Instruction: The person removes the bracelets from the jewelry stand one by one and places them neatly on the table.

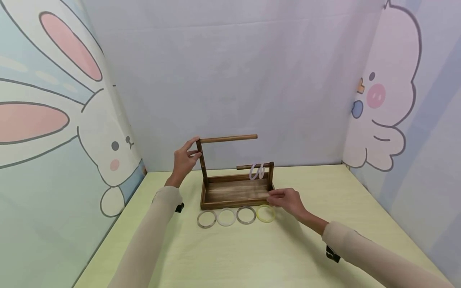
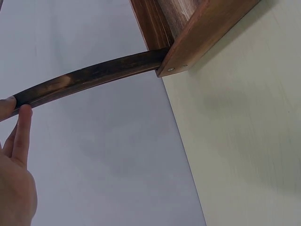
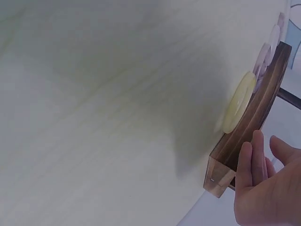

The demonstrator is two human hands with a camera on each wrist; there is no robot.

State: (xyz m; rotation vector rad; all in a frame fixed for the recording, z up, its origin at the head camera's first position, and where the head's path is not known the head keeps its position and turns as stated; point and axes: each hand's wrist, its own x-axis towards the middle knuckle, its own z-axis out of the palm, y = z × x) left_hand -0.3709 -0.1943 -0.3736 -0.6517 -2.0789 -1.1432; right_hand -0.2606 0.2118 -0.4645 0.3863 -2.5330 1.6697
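Four smooth rings (image 1: pixel 235 216) lay in a row on the pale table (image 1: pixel 230 256), bare room in front. The right hand (image 1: pixel 288 201), fingers loosely extended, touched the wooden rack's (image 1: pixel 234 192) front corner; the left hand (image 1: pixel 184 160) pinched its tall dark post (image 1: pixel 202 162)

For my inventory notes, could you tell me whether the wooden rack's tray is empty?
Empty: the tray floor shows bare wood; four bangles lie on the table in front.

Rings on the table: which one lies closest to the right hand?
The yellow ring, last on the right of the row; the right hand hovers just above it. The other three are clear or greyish.
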